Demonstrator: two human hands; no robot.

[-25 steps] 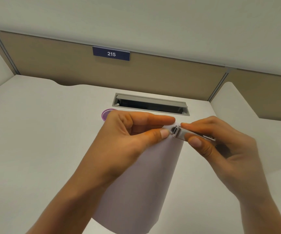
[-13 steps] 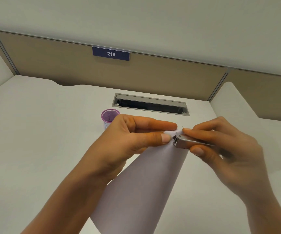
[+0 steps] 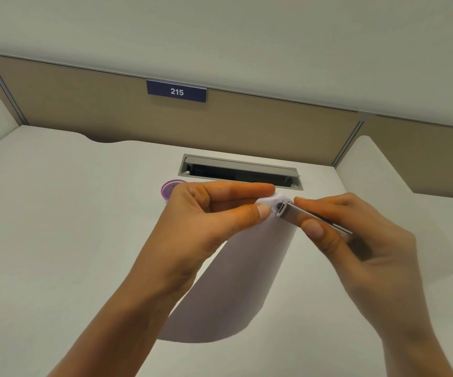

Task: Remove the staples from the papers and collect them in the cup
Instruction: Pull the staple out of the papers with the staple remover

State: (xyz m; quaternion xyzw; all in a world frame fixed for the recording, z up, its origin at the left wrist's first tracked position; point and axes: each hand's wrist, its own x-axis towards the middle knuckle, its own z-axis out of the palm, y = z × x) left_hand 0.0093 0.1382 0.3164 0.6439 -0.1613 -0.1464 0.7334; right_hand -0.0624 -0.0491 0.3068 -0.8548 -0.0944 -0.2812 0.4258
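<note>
My left hand (image 3: 206, 221) pinches the top corner of a stack of white papers (image 3: 236, 281), which hangs curled above the desk. My right hand (image 3: 356, 240) grips a small metal staple remover (image 3: 296, 212), its jaw end pressed against that pinched corner. The staple itself is too small to make out. A purple mesh cup (image 3: 169, 187) stands on the desk behind my left hand, mostly hidden by it.
A white desk (image 3: 56, 227) spreads all around. A grey cable slot (image 3: 240, 171) is set into the desk behind the hands. Tan partition panels with a blue "215" sign (image 3: 177, 91) close off the back, and a white divider (image 3: 399, 170) rises at the right.
The papers and both hands rose slightly and the sheet curled more, covering more of the purple cup. The remover's jaw stays at the pinched corner.
</note>
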